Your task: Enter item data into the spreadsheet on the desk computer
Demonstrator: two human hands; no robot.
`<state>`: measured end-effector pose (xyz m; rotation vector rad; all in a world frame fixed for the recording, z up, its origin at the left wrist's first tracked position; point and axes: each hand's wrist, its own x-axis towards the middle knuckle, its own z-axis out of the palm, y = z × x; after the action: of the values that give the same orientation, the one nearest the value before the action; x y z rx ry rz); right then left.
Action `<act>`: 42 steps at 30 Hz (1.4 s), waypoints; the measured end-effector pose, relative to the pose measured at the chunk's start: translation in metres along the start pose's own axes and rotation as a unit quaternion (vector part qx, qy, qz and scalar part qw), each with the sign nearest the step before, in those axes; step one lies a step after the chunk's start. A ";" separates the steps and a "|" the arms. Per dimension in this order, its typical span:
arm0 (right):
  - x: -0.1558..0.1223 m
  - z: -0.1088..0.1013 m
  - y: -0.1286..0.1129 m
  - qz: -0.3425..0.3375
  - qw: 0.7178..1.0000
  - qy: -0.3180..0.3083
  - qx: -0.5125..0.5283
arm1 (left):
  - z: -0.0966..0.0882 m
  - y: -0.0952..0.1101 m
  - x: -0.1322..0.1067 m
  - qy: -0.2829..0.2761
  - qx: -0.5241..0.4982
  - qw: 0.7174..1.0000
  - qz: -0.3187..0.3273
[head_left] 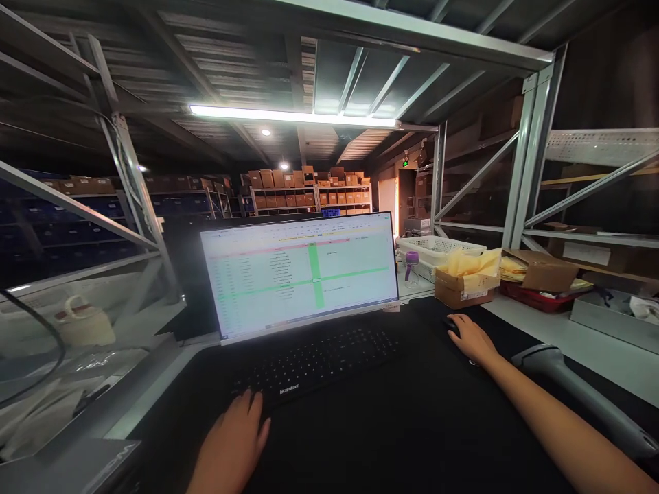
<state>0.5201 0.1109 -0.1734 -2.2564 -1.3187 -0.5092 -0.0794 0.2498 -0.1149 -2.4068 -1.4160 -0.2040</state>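
My left hand (234, 436) lies at the left end of a black keyboard (329, 360), its fingers stretched out over the near keys. My right hand (471, 337) rests on a dark computer mouse (453, 326), which the palm and fingers partly cover. Behind the keyboard stands a lit monitor (268, 291) with a spreadsheet on it; one row and one column are marked green. Beside my right forearm a grey barcode scanner (581, 387) lies on the black desk mat (371, 439).
At the right back are a white perforated basket (437, 250), a purple-topped object (412, 261), a cardboard box (463, 295) with yellow packaging and a red tray (546, 298). Metal rack posts (528, 158) flank the desk. Plastic bags (77, 370) lie at left.
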 end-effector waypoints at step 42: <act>-0.004 -0.012 -0.009 0.017 1.000 -0.015 -0.008 | -0.004 0.002 -0.002 -0.019 0.049 0.999 0.006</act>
<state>0.5093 0.1049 -0.1635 -2.3046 -1.2924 -0.4770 -0.0785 0.2458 -0.1121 -2.3513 -1.3930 -0.0841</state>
